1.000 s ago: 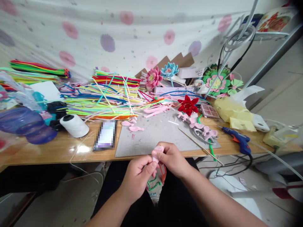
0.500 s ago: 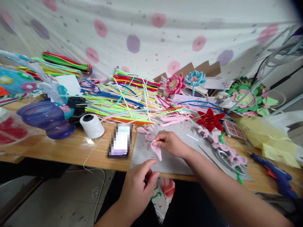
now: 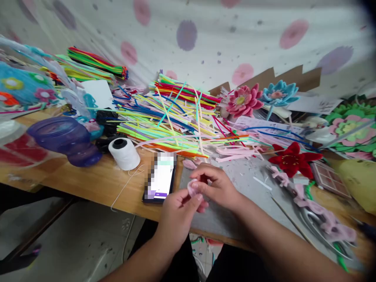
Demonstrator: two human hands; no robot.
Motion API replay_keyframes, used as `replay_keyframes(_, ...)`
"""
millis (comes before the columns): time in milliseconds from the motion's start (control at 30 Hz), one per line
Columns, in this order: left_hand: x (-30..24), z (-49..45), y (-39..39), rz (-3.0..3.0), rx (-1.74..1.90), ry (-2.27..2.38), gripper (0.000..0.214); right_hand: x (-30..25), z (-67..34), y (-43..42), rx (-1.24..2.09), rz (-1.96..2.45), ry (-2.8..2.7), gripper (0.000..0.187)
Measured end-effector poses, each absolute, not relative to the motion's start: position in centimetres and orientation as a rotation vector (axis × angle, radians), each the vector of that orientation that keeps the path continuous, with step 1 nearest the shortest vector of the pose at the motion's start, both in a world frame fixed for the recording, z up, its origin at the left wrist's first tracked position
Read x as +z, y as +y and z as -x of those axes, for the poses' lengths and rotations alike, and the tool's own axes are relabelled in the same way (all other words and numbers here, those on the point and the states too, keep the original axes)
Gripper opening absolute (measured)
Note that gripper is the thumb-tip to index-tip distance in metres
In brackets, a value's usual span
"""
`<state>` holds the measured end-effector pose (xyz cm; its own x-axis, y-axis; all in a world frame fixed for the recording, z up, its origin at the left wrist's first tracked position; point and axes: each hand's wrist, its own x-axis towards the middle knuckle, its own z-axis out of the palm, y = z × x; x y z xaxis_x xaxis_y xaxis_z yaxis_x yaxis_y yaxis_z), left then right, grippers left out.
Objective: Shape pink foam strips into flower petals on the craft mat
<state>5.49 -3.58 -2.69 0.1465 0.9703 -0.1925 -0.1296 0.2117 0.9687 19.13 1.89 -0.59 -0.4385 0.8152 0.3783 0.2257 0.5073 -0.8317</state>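
Observation:
Both my hands meet over the near edge of a grey mat (image 3: pixel 235 192). My right hand (image 3: pixel 216 185) pinches a small pink petal-shaped piece (image 3: pixel 193 187), and my left hand (image 3: pixel 178 213) closes its fingertips on the same piece from below. Another pink petal (image 3: pixel 189 164) lies on the mat just beyond my hands. A phone (image 3: pixel 161 178) with its screen lit lies flat to the left of them.
A heap of coloured pipe cleaners (image 3: pixel 170 117) fills the middle of the wooden table (image 3: pixel 96 180). A white thread spool (image 3: pixel 125 153) and purple vase (image 3: pixel 66 139) stand left. Red (image 3: pixel 293 162), pink (image 3: pixel 243 101) and blue (image 3: pixel 277 94) flowers sit right, near pink buds (image 3: pixel 326 219).
My hands came apart, the right carrying the pink piece over the mat, and have now come together on it again. The view has shifted left and closer to the table.

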Motion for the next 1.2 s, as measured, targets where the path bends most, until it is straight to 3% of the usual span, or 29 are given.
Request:
replay_keyframes(233,-2.9,-5.4,-3.4,-1.223,0.853,1.178,0.026,-1.3,-19.7,2.0,1.423,0.970,-1.538,0.019)
replay_keyframes(367,-3.2,-5.1,-3.5,-1.363,0.819,1.186,0.026,-1.5,-20.0,2.6,1.481,1.016,-1.543,0.019)
replay_keyframes(500,-3.5,-3.9,-4.7,-1.536,0.985,1.287,0.019,-1.6,-20.5,3.5,1.263,1.063,-1.848,0.017)
replay_keyframes(600,-3.9,-2.1,-5.9,-1.828,1.199,1.414,0.011,-1.5,-21.0,4.3,0.856,1.134,-2.093,0.015)
replay_keyframes(733,-4.3,1.3,-6.2,-2.127,1.431,1.587,0.016,-0.7,-22.3,4.3,0.552,1.302,-1.809,0.023)
replay_keyframes(967,-4.9,5.6,-5.0,-2.480,1.423,1.703,0.017,-1.1,-22.9,-0.9,0.372,1.309,-1.974,0.015)
replay_keyframes(1200,-5.3,5.3,-4.6,-2.566,1.328,1.585,0.018,-3.0,-18.3,-2.9,0.128,1.437,-2.408,0.033)
